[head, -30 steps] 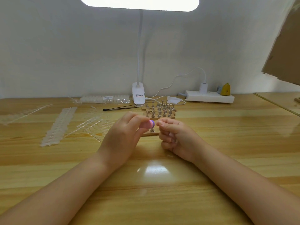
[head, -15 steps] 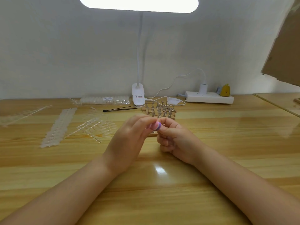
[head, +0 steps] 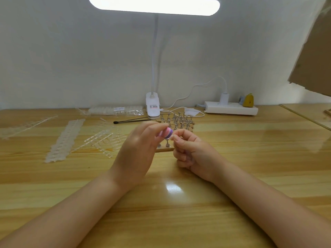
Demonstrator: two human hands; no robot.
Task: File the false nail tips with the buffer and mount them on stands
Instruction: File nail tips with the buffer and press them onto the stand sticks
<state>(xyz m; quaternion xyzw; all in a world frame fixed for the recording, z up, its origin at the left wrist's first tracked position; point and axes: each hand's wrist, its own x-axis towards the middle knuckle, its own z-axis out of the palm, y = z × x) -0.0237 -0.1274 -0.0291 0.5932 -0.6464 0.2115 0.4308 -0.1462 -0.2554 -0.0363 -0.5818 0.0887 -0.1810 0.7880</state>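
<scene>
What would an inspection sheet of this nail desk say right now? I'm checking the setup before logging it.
Surface: wooden table, glossy, lamp glare.
Job's things: pink-purple buffer in left hand; right hand pinches something at the buffer, too small to tell; metal stands on wooden base; nail tip strips at left.
Clutter: black stick, plastic bag, yellow object.
Fingers: both hands curled.
Cables: white cord to power strip.
Surroundings: clip lamp, white wall, cardboard.

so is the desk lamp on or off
On: the desk lamp bar glows bright white, and its glare reflects off the table.
</scene>
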